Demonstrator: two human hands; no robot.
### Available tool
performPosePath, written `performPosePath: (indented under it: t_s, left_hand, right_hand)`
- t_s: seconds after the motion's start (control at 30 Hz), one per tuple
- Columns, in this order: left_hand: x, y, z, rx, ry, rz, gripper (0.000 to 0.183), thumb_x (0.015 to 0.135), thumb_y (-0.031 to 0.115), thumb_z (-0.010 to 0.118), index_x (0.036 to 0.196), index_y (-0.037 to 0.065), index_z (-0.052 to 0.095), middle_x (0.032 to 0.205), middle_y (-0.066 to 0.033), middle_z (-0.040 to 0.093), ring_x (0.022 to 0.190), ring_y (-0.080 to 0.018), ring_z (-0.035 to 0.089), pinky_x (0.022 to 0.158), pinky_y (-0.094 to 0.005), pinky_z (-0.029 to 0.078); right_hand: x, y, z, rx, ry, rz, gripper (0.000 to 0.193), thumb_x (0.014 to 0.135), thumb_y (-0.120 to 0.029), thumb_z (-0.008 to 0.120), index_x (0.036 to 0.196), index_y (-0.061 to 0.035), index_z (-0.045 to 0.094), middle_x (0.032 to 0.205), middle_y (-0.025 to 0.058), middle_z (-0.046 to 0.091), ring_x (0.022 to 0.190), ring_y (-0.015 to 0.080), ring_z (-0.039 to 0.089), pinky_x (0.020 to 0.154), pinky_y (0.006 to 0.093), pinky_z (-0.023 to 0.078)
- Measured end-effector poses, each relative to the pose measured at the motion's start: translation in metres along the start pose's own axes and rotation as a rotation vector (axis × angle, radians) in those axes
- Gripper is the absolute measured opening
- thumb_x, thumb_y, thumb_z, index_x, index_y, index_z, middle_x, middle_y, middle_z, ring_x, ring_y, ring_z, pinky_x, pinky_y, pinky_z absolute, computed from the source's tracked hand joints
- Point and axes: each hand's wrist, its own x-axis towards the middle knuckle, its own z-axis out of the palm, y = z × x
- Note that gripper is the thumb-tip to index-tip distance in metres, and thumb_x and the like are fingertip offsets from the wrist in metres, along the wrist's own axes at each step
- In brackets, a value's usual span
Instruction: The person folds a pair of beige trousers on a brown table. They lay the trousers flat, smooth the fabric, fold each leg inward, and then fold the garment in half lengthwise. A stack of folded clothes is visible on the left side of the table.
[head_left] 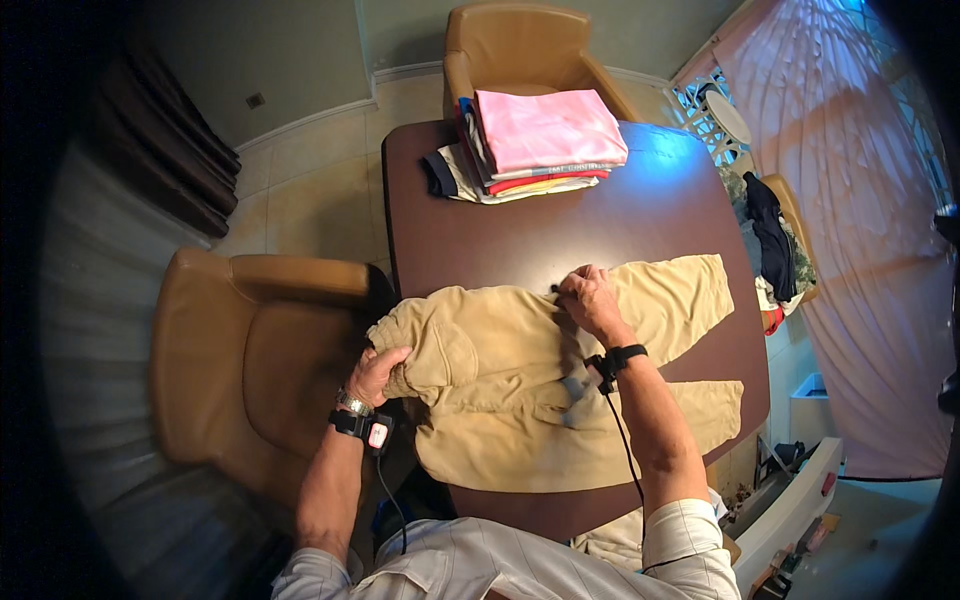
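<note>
A pair of beige trousers point(500, 340) lies spread across the brown table, its elastic waistband to the left and its two legs pointing right. My left hand point(373, 377) is closed round the gathered waistband, thumb on top. At the far edge of the upper leg, my right hand point(592, 300) pinches the cloth, fingers bent together. A small dark bit shows beside those fingertips; I cannot make out what it is. The lower leg lies nearer to me, under my right forearm, with creases where the legs meet.
A stack of folded clothes point(545, 135), pink on top, stands at the table's point(440, 225) far end. Tan armchairs point(205, 360) stand left and beyond. Clothes point(770, 235) hang over a chair at the right, before a pale curtain point(850, 200). Cables run from both wrist straps.
</note>
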Motion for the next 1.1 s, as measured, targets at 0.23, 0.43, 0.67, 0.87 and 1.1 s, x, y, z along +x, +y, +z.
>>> performPosePath:
  t_s: [0.23,0.43,0.67,0.87,1.1]
  left_hand:
    - [0.003,0.004,-0.001,0.011,-0.047,-0.003,0.037,0.102,0.008,0.074,0.139,0.005,0.073,0.125,-0.0025,0.078,0.109,-0.0163,0.076,0.098,-0.0368,0.063]
    - [0.008,0.03,0.028,0.074,-0.047,0.017,0.038,0.102,0.01,0.074,0.138,0.003,0.071,0.125,-0.0048,0.078,0.109,-0.0179,0.077,0.098,-0.0389,0.064]
    - [0.017,0.049,0.039,0.149,-0.028,0.032,0.048,0.103,0.012,0.074,0.15,0.002,0.064,0.139,-0.005,0.074,0.122,-0.0166,0.072,0.105,-0.0381,0.06]
    - [0.024,0.053,0.038,0.298,0.122,0.115,0.053,0.103,0.011,0.077,0.152,0.002,0.06,0.134,-0.0063,0.074,0.118,-0.0168,0.071,0.104,-0.0381,0.059]
    - [0.009,0.087,0.116,1.489,0.463,0.868,0.066,0.096,0.008,0.078,0.157,0.0,0.053,0.138,-0.024,0.065,0.127,-0.0434,0.064,0.106,-0.0483,0.054]
  right_hand:
    - [-0.006,0.031,0.0,-0.015,0.207,0.047,0.008,0.099,-0.01,0.073,0.105,-0.0069,0.068,0.107,0.0158,0.072,0.109,0.0427,0.065,0.095,0.0514,0.054]
    - [0.009,0.036,-0.01,-0.007,0.375,-0.002,0.005,0.099,-0.003,0.066,0.103,-0.0063,0.067,0.102,0.0155,0.071,0.102,0.0417,0.062,0.091,0.0527,0.051]
    - [0.025,0.039,-0.017,-0.091,0.472,0.021,0.008,0.099,-0.002,0.064,0.104,-0.0075,0.068,0.1,0.0149,0.069,0.101,0.0404,0.062,0.09,0.0516,0.05]
    - [0.031,0.036,0.01,-0.054,0.544,0.093,0.013,0.097,-0.002,0.069,0.107,-0.0094,0.068,0.102,0.0145,0.069,0.103,0.0406,0.062,0.092,0.052,0.05]
    - [0.026,0.035,0.016,-0.052,0.617,0.111,0.013,0.098,-0.002,0.07,0.109,-0.0098,0.069,0.104,0.0138,0.069,0.104,0.0397,0.062,0.093,0.051,0.05]
